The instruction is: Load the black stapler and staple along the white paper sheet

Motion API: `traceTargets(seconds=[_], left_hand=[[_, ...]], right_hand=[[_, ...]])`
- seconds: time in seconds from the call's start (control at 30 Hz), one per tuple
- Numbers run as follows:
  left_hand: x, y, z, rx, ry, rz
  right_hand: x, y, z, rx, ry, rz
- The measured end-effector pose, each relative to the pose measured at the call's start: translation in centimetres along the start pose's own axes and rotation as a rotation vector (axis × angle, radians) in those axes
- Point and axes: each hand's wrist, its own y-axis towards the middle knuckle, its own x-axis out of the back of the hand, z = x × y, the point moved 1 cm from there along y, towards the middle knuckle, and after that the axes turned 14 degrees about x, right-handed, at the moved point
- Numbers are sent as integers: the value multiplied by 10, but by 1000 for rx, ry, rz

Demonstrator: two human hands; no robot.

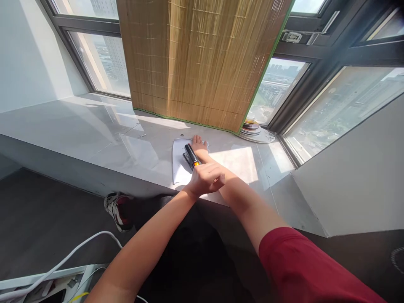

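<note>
My left hand is closed round the near end of a black stapler with an orange-yellow patch. The stapler's two arms stand apart at the far end, over a white sheet of paper on the window ledge. Just beyond and to the right, my right hand lies flat with its fingers stretched out, at the paper's far right edge. My left wrist crosses in front of my right forearm, and part of the paper is hidden under the hands.
A bamboo blind hangs down to the pale tiled ledge. Stacked round plates or lids stand by the right window corner. Small dark bits lie beyond the paper. A white cable loops over a white frame at lower left.
</note>
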Motion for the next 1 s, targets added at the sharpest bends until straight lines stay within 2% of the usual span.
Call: traceTargets(seconds=[0.1,0.17,0.33,0.37,0.4,0.5,0.6,0.7,0.8,0.9,1.0], left_hand=[[1,-2,6,80,57,-49],[1,-4,17,196,59,-99],[-4,-13,59,693,59,-204],[-5,-15,66,802,80,-180],[-7,-17,70,905,122,-104],[-10,-23,70,1094,263,177],[-12,-25,60,1119,377,334],[-14,-23,53,1110,478,443],[-13,-20,52,1104,493,461],[-12,-18,50,1084,533,487],[-10,-17,48,1066,592,523]], right_hand=[[8,-23,-23,-25,-50,-40],[12,-41,-38,-31,-93,-75],[23,-69,-65,-37,-102,-153],[27,-71,-68,-31,-70,-185],[32,-72,-70,-24,-29,-224],[50,-79,-72,-14,68,-377],[61,-100,-70,12,155,-481],[55,-134,-66,168,251,-390],[44,-163,-64,254,199,-290],[41,-175,-67,292,242,-325],[45,-175,-70,352,335,-382]])
